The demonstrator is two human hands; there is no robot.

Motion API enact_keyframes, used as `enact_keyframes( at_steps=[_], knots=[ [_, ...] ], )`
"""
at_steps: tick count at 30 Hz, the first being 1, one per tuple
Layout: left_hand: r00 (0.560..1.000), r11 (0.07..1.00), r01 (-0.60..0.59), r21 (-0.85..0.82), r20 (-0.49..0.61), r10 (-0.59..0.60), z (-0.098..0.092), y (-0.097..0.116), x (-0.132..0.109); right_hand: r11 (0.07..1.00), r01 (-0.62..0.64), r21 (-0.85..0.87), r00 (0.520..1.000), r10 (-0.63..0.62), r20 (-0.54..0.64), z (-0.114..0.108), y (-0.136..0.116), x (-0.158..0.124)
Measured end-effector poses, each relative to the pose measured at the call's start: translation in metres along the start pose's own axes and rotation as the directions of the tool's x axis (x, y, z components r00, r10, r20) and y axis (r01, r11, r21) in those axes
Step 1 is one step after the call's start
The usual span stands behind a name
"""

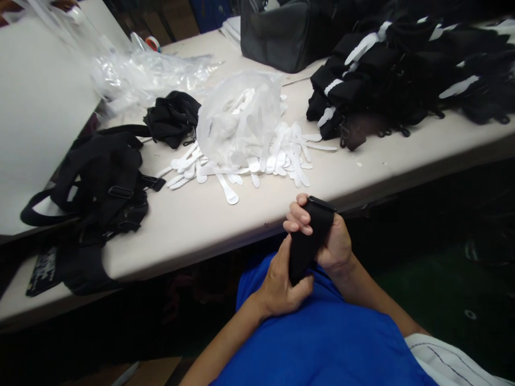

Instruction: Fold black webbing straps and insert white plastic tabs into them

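Note:
A black webbing strap, wrapped into a flat bundle with a dark buckle bar at its upper end, is held between both hands just off the table's front edge. My right hand grips the upper part, its fingers curled round to the left side. Lower down, my left hand has its thumb and fingers closed on the bottom end. On the table beyond lie several white toothed strips, spilling around a translucent plastic bag.
Loose black straps lie at the left, some hanging over the edge of the pale table. Several bundled black straps with white strips are piled at the right. A black bag and clear plastic wrapping are behind.

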State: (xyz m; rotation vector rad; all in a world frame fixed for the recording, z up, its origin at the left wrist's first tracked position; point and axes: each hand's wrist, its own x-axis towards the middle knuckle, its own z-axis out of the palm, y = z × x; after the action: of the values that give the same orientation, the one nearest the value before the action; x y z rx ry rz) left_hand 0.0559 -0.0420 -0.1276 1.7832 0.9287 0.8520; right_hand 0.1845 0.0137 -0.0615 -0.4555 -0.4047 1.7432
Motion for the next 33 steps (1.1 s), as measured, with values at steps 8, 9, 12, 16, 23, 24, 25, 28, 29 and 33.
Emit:
enact_keyframes(
  at_steps=[8, 9, 12, 16, 23, 24, 25, 28, 29, 33],
  knots=[
    [0.892, 0.629, 0.452, -0.632, 0.338, -0.300, -0.015, 0.005, 0.018, 0.978, -0.035, 0.207, 0.999, 0.032, 0.017, -0.012, -0.007, 0.004],
    [0.885, 0.547, 0.465, -0.696, 0.377, -0.273, -0.014, 0.003, 0.018, 0.974, -0.037, 0.225, 0.999, 0.033, 0.023, -0.015, -0.007, 0.005],
    [0.887, 0.304, 0.461, -0.834, 0.416, -0.202, -0.006, -0.008, 0.014, 0.974, -0.054, 0.219, 0.998, 0.045, 0.046, -0.025, -0.003, 0.007],
    [0.888, 0.094, 0.442, -0.892, 0.420, -0.189, 0.003, -0.024, 0.003, 0.999, -0.035, 0.021, 0.999, 0.035, 0.022, -0.040, 0.003, 0.008],
    [0.854, 0.439, 0.509, -0.740, 0.374, -0.361, -0.017, -0.035, -0.017, 0.701, -0.226, -0.676, 0.936, 0.348, 0.047, -0.067, -0.036, 0.008],
    [0.857, 0.488, 0.508, -0.710, 0.359, -0.370, -0.021, -0.033, -0.021, 0.599, -0.225, -0.769, 0.919, 0.393, 0.037, -0.070, -0.047, 0.011],
    [0.861, 0.523, 0.503, -0.688, 0.344, -0.375, -0.025, -0.030, -0.025, 0.512, -0.201, -0.835, 0.920, 0.392, 0.018, -0.072, -0.058, 0.016],
    [0.865, 0.616, 0.497, -0.612, 0.288, -0.412, -0.033, -0.019, -0.034, 0.305, -0.077, -0.949, 0.995, 0.080, -0.055, -0.074, -0.081, 0.048],
    [0.859, 0.640, 0.506, -0.578, 0.275, -0.432, -0.034, -0.015, -0.034, 0.196, -0.048, -0.979, 0.996, -0.070, -0.063, -0.074, -0.084, 0.063],
    [0.832, 0.671, 0.552, -0.496, 0.279, -0.479, -0.031, -0.007, -0.033, -0.219, -0.105, -0.970, 0.937, -0.350, -0.022, -0.072, -0.079, 0.127]
  ],
)
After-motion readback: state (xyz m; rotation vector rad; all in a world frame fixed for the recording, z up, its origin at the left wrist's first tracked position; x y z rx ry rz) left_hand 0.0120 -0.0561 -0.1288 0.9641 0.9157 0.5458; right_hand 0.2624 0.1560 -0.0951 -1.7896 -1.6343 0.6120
